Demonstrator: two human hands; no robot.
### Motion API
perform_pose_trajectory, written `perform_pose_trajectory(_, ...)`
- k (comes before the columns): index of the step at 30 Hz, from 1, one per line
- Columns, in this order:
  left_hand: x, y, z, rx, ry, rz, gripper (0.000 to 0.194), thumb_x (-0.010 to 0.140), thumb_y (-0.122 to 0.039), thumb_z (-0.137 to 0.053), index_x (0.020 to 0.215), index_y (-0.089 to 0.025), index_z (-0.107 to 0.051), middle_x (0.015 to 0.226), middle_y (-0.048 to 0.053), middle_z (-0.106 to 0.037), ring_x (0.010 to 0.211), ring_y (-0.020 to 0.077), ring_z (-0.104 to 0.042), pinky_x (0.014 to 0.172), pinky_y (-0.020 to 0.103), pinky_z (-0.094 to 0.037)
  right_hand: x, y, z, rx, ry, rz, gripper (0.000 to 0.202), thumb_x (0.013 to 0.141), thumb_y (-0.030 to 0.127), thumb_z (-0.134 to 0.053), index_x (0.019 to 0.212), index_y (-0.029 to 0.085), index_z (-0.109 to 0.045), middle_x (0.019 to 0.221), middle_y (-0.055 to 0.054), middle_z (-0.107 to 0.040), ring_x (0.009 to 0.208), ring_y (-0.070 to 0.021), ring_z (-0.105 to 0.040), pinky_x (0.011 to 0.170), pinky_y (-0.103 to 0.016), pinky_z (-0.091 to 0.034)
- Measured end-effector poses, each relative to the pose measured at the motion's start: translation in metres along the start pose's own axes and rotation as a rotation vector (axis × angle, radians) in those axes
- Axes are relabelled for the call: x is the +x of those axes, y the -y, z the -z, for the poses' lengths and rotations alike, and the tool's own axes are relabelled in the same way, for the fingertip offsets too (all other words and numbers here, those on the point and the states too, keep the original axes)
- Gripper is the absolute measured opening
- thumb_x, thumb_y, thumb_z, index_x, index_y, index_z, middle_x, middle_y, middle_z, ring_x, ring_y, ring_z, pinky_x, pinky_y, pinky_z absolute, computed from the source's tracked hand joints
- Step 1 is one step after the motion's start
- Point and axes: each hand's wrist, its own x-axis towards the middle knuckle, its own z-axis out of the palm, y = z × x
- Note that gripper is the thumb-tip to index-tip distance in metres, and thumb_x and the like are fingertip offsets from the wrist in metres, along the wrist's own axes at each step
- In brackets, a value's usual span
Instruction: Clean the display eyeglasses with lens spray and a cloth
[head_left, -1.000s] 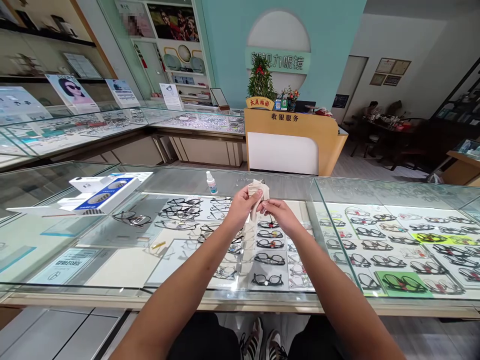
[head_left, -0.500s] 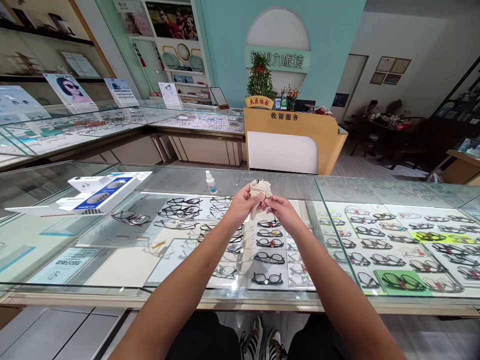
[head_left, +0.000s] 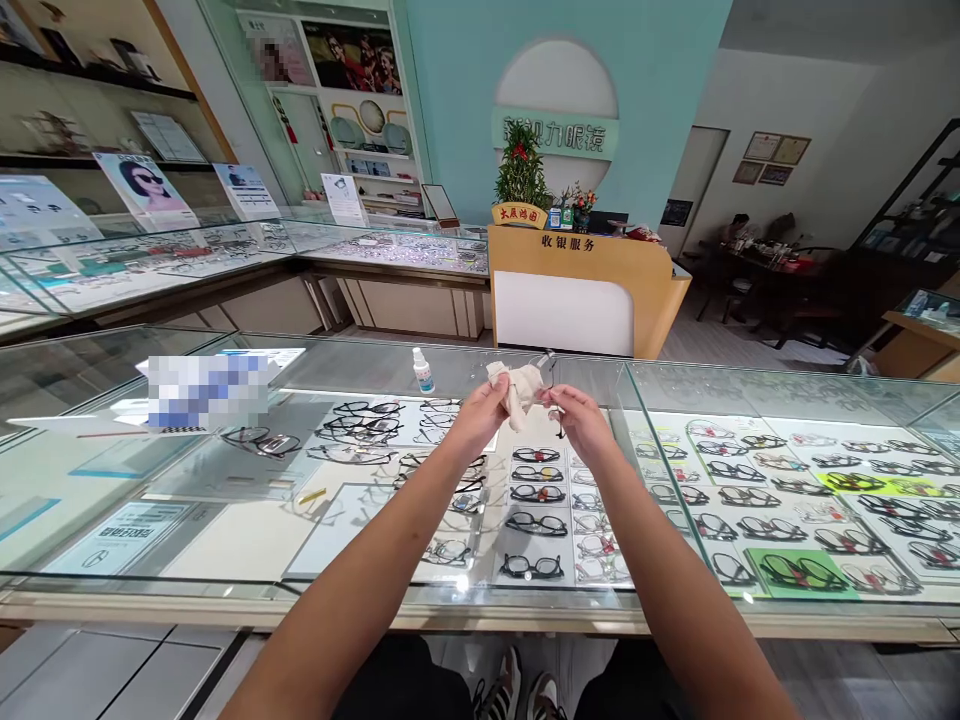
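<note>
My left hand [head_left: 482, 412] is closed on a crumpled beige cleaning cloth [head_left: 523, 390], held above the glass counter. Past the cloth pokes part of a pair of glasses [head_left: 550, 357] with thin dark parts; the cloth covers much of it. My right hand [head_left: 583, 418] pinches the glasses at their right side, and a dark temple tip hangs below those fingers. A small white spray bottle [head_left: 422, 372] with a blue label stands upright on the counter, left of my hands.
Beneath the glass top of the counter [head_left: 360, 612] lie rows of eyeglasses [head_left: 534, 522]. An opened white and blue box [head_left: 202, 385], blurred in part, sits at the left. Beyond are another display case [head_left: 405, 250] and a wooden cashier desk [head_left: 656, 290].
The cloth has shifted on the glasses, so more of their frame shows at the far right. My right hand has moved slightly right, away from my left.
</note>
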Motion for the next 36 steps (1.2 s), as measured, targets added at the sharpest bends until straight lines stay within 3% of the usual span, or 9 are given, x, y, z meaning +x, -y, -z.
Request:
perform_pose_trajectory(3, -0.005, 0.004, -0.001, 0.093, 0.111, 0.075, 0.057, 0.073, -0.066, -0.088, 0.091, -0.015, -0.067, 0.076, 0.001, -0.065, 0.076, 0.0154, -0.062, 0.076, 0.029, -0.052, 0.003, 0.005, 0.004, -0.006, -0.118, 0.073, 0.029, 0.074, 0.051, -0.084, 0.079, 0.024, -0.075, 0.103, -0.006, -0.073, 0.092, -0.0208, -0.059, 0.071, -0.031, -0.041)
perform_pose_trajectory(6, -0.013, 0.01, -0.006, 0.165, 0.207, 0.134, 0.054, 0.079, -0.066, -0.083, 0.084, -0.016, -0.065, 0.071, -0.001, -0.061, 0.071, 0.0149, -0.059, 0.072, 0.029, -0.05, 0.003, 0.003, 0.003, 0.037, -0.133, 0.061, 0.031, 0.072, 0.052, -0.086, 0.079, 0.024, -0.075, 0.099, -0.005, -0.072, 0.088, -0.0199, -0.06, 0.073, -0.031, -0.044)
perform_pose_trajectory(11, -0.019, 0.021, -0.013, 0.154, 0.202, 0.13, 0.053, 0.081, -0.067, -0.081, 0.089, -0.016, -0.068, 0.074, -0.001, -0.059, 0.069, 0.0128, -0.055, 0.07, 0.027, -0.048, -0.001, -0.004, -0.009, 0.125, -0.091, -0.026, 0.036, 0.069, 0.054, -0.092, 0.083, 0.024, -0.077, 0.09, -0.001, -0.071, 0.078, -0.0161, -0.059, 0.069, -0.028, -0.047)
perform_pose_trajectory(16, -0.016, 0.026, -0.01, 0.175, 0.227, 0.128, 0.055, 0.082, -0.069, -0.079, 0.083, -0.017, -0.062, 0.065, -0.003, -0.052, 0.057, 0.0113, -0.047, 0.056, 0.024, -0.038, -0.004, -0.007, -0.015, 0.182, -0.077, -0.074, 0.037, 0.069, 0.052, -0.093, 0.084, 0.023, -0.075, 0.084, 0.0, -0.069, 0.07, -0.0137, -0.055, 0.061, -0.026, -0.044)
perform_pose_trajectory(24, -0.021, 0.011, -0.011, 0.216, 0.417, 0.136, 0.055, 0.078, -0.048, -0.09, 0.118, -0.016, -0.07, 0.088, 0.003, -0.067, 0.072, 0.0131, -0.057, 0.066, 0.023, -0.042, -0.001, -0.008, -0.013, 0.234, -0.125, -0.074, 0.035, 0.068, 0.048, -0.092, 0.083, 0.022, -0.075, 0.088, -0.002, -0.071, 0.073, -0.0157, -0.058, 0.064, -0.028, -0.046)
perform_pose_trajectory(27, -0.024, 0.013, -0.016, 0.22, 0.357, 0.1, 0.057, 0.078, -0.045, -0.09, 0.123, -0.017, -0.069, 0.094, 0.004, -0.07, 0.078, 0.014, -0.061, 0.07, 0.023, -0.045, -0.001, -0.009, -0.015, 0.225, -0.126, -0.085, 0.035, 0.069, 0.049, -0.091, 0.085, 0.023, -0.074, 0.087, -0.001, -0.07, 0.07, -0.0146, -0.056, 0.059, -0.027, -0.043)
perform_pose_trajectory(31, -0.024, 0.024, -0.021, 0.174, 0.196, 0.05, 0.057, 0.08, -0.051, -0.087, 0.122, -0.018, -0.068, 0.082, 0.0, -0.068, 0.072, 0.0127, -0.06, 0.07, 0.024, -0.048, -0.004, -0.013, -0.021, 0.15, -0.146, -0.082, 0.037, 0.071, 0.053, -0.087, 0.089, 0.025, -0.073, 0.082, 0.001, -0.067, 0.057, -0.0119, -0.047, 0.048, -0.028, -0.033)
perform_pose_trajectory(36, -0.022, 0.03, -0.025, 0.121, 0.105, 0.033, 0.056, 0.083, -0.059, -0.082, 0.12, -0.019, -0.067, 0.074, -0.002, -0.066, 0.062, 0.0134, -0.059, 0.06, 0.025, -0.048, -0.006, -0.013, -0.025, 0.148, -0.104, -0.049, 0.034, 0.072, 0.052, -0.086, 0.089, 0.024, -0.075, 0.074, 0.001, -0.065, 0.055, -0.0133, -0.049, 0.046, -0.03, -0.039)
